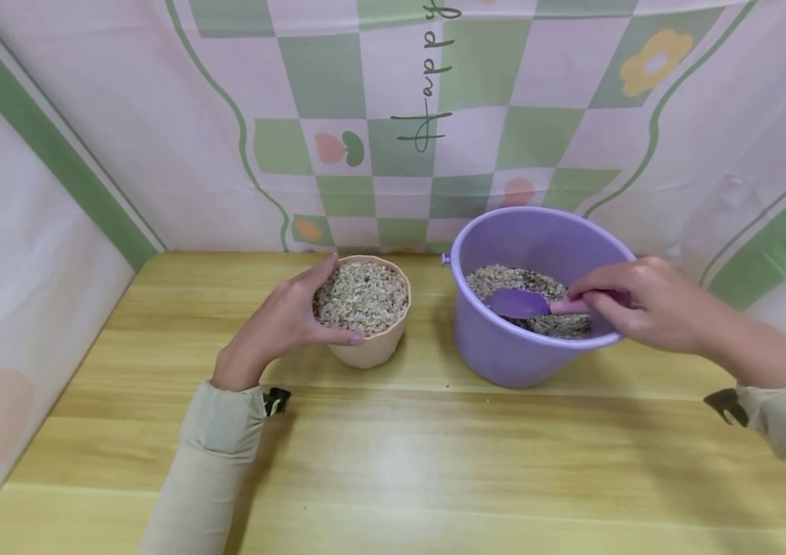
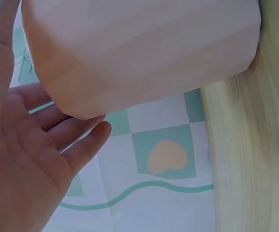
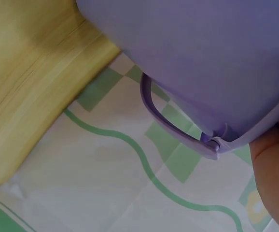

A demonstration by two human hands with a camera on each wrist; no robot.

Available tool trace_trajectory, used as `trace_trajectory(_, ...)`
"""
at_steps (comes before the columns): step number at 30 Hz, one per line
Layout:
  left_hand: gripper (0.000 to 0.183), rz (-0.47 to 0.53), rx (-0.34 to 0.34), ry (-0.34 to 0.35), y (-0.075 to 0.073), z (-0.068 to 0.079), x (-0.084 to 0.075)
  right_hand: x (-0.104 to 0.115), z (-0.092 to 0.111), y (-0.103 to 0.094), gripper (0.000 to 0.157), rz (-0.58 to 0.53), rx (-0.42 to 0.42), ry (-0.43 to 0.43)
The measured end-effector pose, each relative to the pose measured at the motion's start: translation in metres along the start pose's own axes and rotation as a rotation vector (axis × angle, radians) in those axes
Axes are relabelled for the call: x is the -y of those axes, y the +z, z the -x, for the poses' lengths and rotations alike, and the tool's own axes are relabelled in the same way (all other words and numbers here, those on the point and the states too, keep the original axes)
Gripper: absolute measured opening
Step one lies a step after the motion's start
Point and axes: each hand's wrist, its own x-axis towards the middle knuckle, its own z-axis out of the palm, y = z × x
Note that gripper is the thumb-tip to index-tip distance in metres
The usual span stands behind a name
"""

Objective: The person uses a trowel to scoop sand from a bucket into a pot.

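Note:
A peach-coloured plant pot (image 1: 368,351), filled close to its rim with coarse gravel (image 1: 365,297), stands on the wooden table. My left hand (image 1: 289,316) grips it from the left, thumb at the near rim and fingers round the far side; the left wrist view shows the fingers curved against the pot wall (image 2: 144,53). To the right is a purple bucket (image 1: 514,358) with gravel low inside. My right hand (image 1: 649,301) holds a small purple shovel (image 1: 521,303) by its pink handle, its blade inside the bucket over the gravel. The right wrist view hides the shovel behind the bucket wall (image 3: 202,58).
The bucket's purple carrying handle (image 3: 173,126) hangs at its far side. A checked cloth backdrop (image 1: 400,154) rises right behind the pot and bucket. A few loose grains lie on the wooden table (image 1: 393,462) near the bucket.

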Motion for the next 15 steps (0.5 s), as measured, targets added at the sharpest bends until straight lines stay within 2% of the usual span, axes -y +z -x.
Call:
trace_trajectory(4, 0.129, 0.001, 0.011, 0.002, -0.002, 0.000, 0.001, -0.001, 0.000, 0.001, 0.016, 0.017, -0.022, -0.038)
trace_trajectory(8, 0.126, -0.016, 0.008, 0.008, -0.005, -0.001, 0.002, -0.001, 0.000, -0.002, 0.017, 0.051, -0.032, -0.030)
trace_trajectory(12, 0.111, -0.021, 0.002, -0.024, -0.011, -0.003, 0.004, -0.003, 0.001, -0.009, 0.023, 0.120, -0.077, 0.048)
trace_trajectory(15, 0.091, -0.015, -0.024, -0.067, -0.018, -0.005, 0.009, -0.008, 0.001, -0.016, 0.033, 0.183, -0.141, 0.123)
